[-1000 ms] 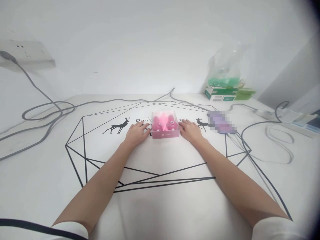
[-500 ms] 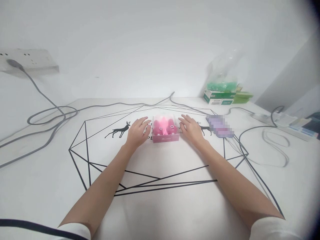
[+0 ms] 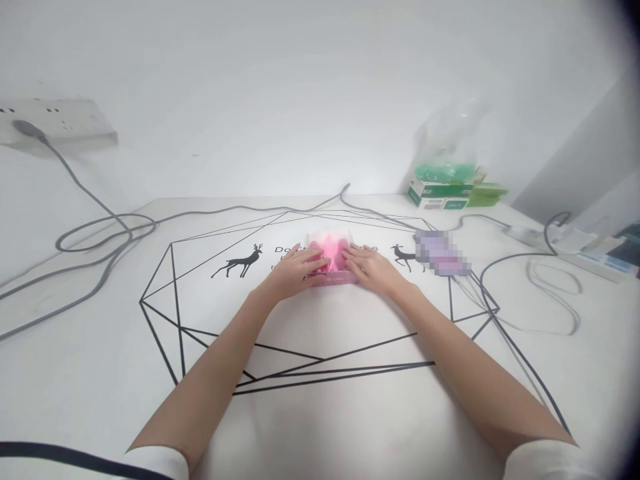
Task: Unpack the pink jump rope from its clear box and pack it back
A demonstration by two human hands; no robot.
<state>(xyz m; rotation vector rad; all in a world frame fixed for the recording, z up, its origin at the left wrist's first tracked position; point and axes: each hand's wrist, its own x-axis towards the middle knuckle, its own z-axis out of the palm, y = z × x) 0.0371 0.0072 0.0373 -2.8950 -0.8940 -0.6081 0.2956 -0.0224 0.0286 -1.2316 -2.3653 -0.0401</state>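
Note:
A small pink box with a clear top (image 3: 331,277) sits at the middle of the white table (image 3: 310,413), with rounded pink shapes showing inside it. My left hand (image 3: 296,272) lies at the left side of the box, its fingers spread over the top left part. From the right, my right hand (image 3: 370,268) reaches the box with its fingers apart on the right edge. Both hands touch the box but neither is wrapped round it. Printed deer and lettering on the table show around the hands, partly covered by them.
At the right lies a blurred purple phone-like object (image 3: 443,253). Green-and-white boxes (image 3: 443,193) under a clear bag (image 3: 445,157) stand at the back right. A grey cable (image 3: 225,209) crosses the back; a power strip (image 3: 590,257) is far right.
Both my hands have moved inward from beside the box onto its sides and top. The box has stayed in about the same place.

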